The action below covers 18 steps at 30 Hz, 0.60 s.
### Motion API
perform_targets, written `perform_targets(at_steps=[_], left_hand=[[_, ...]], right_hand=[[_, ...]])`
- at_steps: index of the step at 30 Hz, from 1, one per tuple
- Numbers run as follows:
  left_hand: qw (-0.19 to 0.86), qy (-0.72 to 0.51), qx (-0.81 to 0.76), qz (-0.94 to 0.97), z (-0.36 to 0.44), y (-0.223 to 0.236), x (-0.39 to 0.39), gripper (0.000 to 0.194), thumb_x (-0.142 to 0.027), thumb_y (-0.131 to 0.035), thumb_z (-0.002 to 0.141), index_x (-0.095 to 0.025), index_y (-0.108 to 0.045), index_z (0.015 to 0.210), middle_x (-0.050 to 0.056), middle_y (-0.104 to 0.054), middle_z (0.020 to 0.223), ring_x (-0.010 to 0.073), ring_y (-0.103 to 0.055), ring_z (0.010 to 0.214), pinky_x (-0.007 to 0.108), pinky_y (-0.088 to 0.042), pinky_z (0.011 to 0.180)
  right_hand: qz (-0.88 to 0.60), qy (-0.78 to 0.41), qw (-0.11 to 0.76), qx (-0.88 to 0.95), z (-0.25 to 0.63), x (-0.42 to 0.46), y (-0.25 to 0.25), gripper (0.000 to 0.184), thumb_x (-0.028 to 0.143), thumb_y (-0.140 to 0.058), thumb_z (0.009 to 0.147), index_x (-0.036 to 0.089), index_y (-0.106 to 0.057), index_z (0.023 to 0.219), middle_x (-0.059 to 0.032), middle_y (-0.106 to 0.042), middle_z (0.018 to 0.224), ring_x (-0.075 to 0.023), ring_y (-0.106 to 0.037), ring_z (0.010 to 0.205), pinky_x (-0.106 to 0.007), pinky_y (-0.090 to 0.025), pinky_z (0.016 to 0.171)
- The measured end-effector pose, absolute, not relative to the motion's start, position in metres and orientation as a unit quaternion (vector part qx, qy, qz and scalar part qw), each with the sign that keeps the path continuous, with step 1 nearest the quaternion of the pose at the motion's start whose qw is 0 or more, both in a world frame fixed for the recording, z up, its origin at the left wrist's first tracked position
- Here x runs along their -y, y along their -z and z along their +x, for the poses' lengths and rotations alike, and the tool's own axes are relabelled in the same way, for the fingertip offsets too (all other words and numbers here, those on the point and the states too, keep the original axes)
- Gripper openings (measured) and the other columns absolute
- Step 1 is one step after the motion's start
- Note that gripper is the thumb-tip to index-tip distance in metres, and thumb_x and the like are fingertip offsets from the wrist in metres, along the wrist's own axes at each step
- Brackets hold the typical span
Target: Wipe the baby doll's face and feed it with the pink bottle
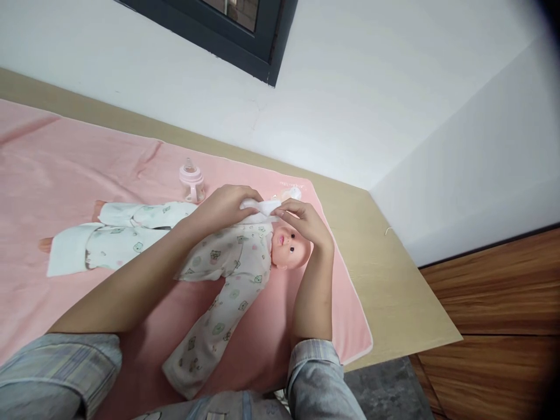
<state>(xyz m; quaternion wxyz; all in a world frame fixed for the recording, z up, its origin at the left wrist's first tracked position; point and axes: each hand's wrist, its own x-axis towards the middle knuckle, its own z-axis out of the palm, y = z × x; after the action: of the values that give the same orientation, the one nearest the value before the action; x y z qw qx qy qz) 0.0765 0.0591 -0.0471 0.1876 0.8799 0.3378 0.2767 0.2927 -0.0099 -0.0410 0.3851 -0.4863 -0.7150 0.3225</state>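
Observation:
A baby doll [291, 245] lies on its back on a pink blanket [306, 309], its head to the right. It wears a white top [242, 262] and matching trousers [118, 248], both printed with small figures. My left hand [230, 207] pinches one end of a folded white cloth [265, 208] above the doll's far shoulder. Thumb and fingers of my right hand [301, 219] close on the cloth's other end, just beside the doll's head. The doll's far arm is hidden by my hands and the cloth.
A pink baby bottle [192, 182] with handles stands beyond the doll's legs. Just past my right hand lies a small white and pale orange item [291, 193]. The wooden tabletop [385, 291] ends at the right, near wood-grain panels [494, 291]. A white wall [332, 116] rises behind.

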Motion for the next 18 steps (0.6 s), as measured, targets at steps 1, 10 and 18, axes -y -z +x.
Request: perform_targets(at_steps=[1, 10, 18], left_hand=[[0.194, -0.281, -0.354, 0.871, 0.074, 0.046, -0.06, 0.027, -0.03, -0.056, 0.081, -0.02, -0.072, 0.101, 0.002, -0.073, 0.099, 0.0227, -0.066, 0.087, 0.03, -0.046, 0.077], [0.251, -0.347, -0.394, 0.813, 0.043, 0.035, -0.073, 0.031, -0.038, -0.061, 0.084, -0.023, -0.07, 0.109, 0.001, -0.071, 0.109, 0.0192, -0.068, 0.087, 0.027, -0.052, 0.08], [0.2, -0.421, -0.503, 0.727, -0.009, 0.024, -0.094, 0.026, -0.04, -0.064, 0.083, -0.023, -0.073, 0.1, -0.001, -0.073, 0.096, 0.0188, -0.067, 0.085, 0.028, -0.049, 0.077]], right_hand=[[-0.49, -0.324, 0.395, 0.706, 0.295, 0.01, 0.042, 0.02, 0.036, -0.059, 0.09, 0.027, -0.077, 0.092, -0.0021, -0.065, 0.095, -0.0182, -0.06, 0.096, -0.035, -0.046, 0.094], [-0.591, -0.28, 0.515, 0.555, 0.33, -0.002, 0.059, 0.016, 0.028, -0.07, 0.075, 0.02, -0.073, 0.087, -0.0021, -0.069, 0.083, -0.0135, -0.057, 0.069, -0.029, -0.045, 0.07], [-0.709, -0.213, 0.456, 0.495, 0.359, -0.035, 0.078, 0.029, 0.024, -0.06, 0.074, 0.015, -0.073, 0.098, -0.0029, -0.067, 0.078, -0.0125, -0.055, 0.067, -0.028, -0.046, 0.069]])
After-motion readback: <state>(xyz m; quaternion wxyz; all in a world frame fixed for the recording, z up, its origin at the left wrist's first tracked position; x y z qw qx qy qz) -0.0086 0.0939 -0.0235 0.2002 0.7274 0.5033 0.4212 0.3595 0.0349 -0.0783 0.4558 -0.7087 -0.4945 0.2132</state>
